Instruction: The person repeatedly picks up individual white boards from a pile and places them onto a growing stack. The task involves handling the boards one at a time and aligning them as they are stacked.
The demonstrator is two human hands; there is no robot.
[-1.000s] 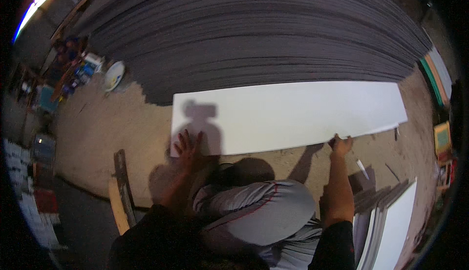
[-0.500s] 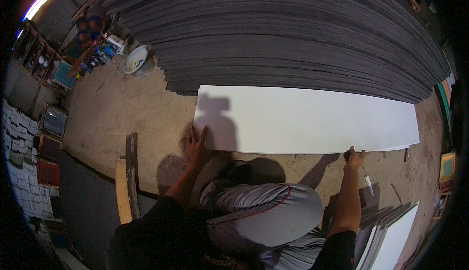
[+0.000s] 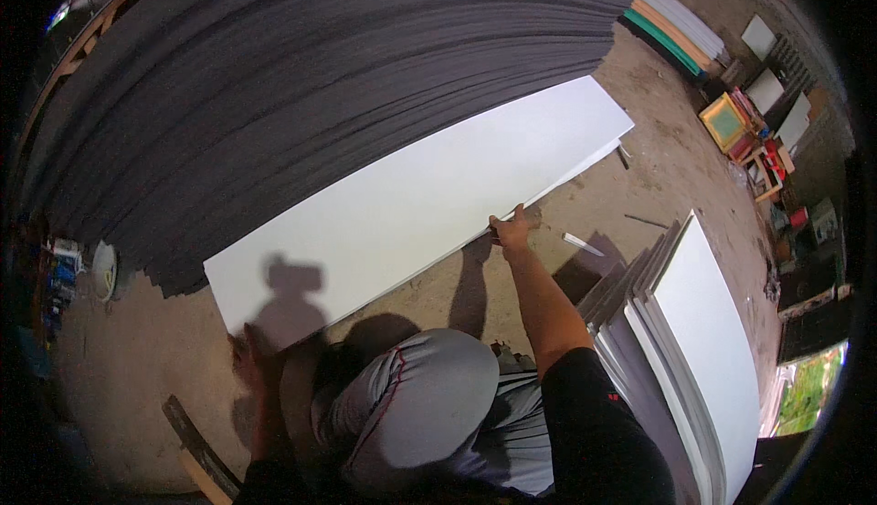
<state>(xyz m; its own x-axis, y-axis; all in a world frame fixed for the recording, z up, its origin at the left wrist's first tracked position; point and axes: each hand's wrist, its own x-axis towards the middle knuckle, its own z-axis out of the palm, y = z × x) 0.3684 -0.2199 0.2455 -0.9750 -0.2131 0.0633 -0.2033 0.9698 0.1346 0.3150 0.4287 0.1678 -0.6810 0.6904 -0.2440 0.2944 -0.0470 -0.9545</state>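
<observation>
A long white sheet (image 3: 411,194) lies aslant on the floor, its far edge along a tall stack of dark grey sheets (image 3: 347,76). At its near left corner is my left hand (image 3: 254,359), in shadow, with the thumb over the sheet's top and the other fingers at its outer edge. My right hand (image 3: 513,229) grips the near long edge, right of the middle, with fingers closed around it. Under the right end, the edge of another white sheet shows slightly out of line. A knife with a white handle (image 3: 582,244) lies on the floor right of my right hand.
Leaning grey and white boards (image 3: 703,322) stand close by my right arm. Wooden strips (image 3: 196,441) lie at lower left. A pale basin (image 3: 105,272) sits at far left. Coloured sheets (image 3: 671,35) and framed screens (image 3: 723,123) are at far right.
My view has swung to the right, so the sheet now looks slanted and more of the leaning boards shows. Both hands stay at about the same places on the sheet.
</observation>
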